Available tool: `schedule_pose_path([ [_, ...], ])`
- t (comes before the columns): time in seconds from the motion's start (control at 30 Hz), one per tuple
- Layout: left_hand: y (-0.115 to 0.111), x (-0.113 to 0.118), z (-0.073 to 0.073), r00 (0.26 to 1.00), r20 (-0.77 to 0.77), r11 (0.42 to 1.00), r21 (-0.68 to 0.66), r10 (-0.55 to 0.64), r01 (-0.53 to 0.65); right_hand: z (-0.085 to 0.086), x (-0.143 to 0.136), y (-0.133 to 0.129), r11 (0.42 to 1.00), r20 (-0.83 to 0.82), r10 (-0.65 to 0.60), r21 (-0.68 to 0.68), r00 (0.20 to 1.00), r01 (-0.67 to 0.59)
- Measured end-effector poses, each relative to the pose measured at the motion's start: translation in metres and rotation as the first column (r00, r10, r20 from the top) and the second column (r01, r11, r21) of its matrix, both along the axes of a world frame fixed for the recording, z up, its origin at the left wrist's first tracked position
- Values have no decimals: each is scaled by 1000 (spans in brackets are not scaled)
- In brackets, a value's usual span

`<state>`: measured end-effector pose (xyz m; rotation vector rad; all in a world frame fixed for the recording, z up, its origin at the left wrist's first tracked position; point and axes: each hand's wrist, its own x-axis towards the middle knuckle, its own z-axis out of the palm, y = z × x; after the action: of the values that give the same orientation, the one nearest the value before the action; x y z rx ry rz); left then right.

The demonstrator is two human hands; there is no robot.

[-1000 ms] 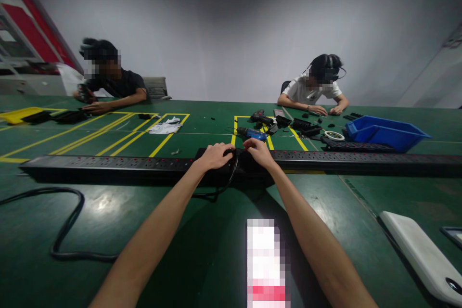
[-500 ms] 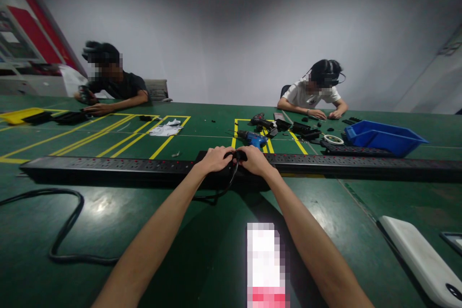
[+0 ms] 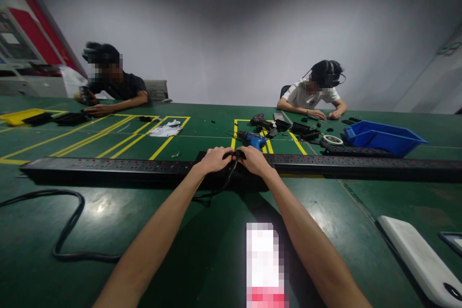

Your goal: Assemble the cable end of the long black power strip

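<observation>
A long black power strip (image 3: 122, 166), with rows of sockets and small red marks, lies across the table in front of me. My left hand (image 3: 215, 160) rests at its middle section, fingers curled inward. Close beside it, my right hand (image 3: 253, 160) is also closed. Between the fingertips of both hands is a black cable (image 3: 228, 180), which hangs over the strip's near side onto the table. The cable's end is mostly covered by my fingers, so its shape cannot be made out. A thicker black cord (image 3: 70, 224) curves over the table at left, passing under my left forearm.
Beyond the strip lie a blue cordless drill (image 3: 252, 139), a blue bin (image 3: 384, 138), black parts (image 3: 305, 130) and a white cloth (image 3: 166, 129). A white power bank-like block (image 3: 415, 255) is at right. Two co-workers (image 3: 121, 89) sit across the green table (image 3: 202, 260).
The cable hanging from my fingers has shifted slightly, and its lower bend sits a little differently near the strip. Both hands stay in nearly the same place.
</observation>
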<state>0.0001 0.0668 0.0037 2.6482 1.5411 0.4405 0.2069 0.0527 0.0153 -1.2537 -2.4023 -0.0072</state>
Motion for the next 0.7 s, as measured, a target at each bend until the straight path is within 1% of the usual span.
schedule_pose_path([
  [0.2,2,0,-1,1000,-3,1000,-18,0,0,-6,1,4,997,-107,66,-32,992,-70],
  [0.3,2,0,0,1000,2,1000,-18,3,-3,-7,6,7,989,-180,98,-93,979,-116],
  [0.4,1,0,1,1000,0,1000,-18,-1,1,-7,10,11,966,-326,99,-197,940,-170],
  [0.47,1,0,1,1000,-7,1000,-18,-1,1,-7,11,14,950,-414,91,-236,906,-204],
  [0.7,1,-1,1,1000,-7,1000,-20,1,-1,-8,10,15,921,-529,129,-250,839,-299],
])
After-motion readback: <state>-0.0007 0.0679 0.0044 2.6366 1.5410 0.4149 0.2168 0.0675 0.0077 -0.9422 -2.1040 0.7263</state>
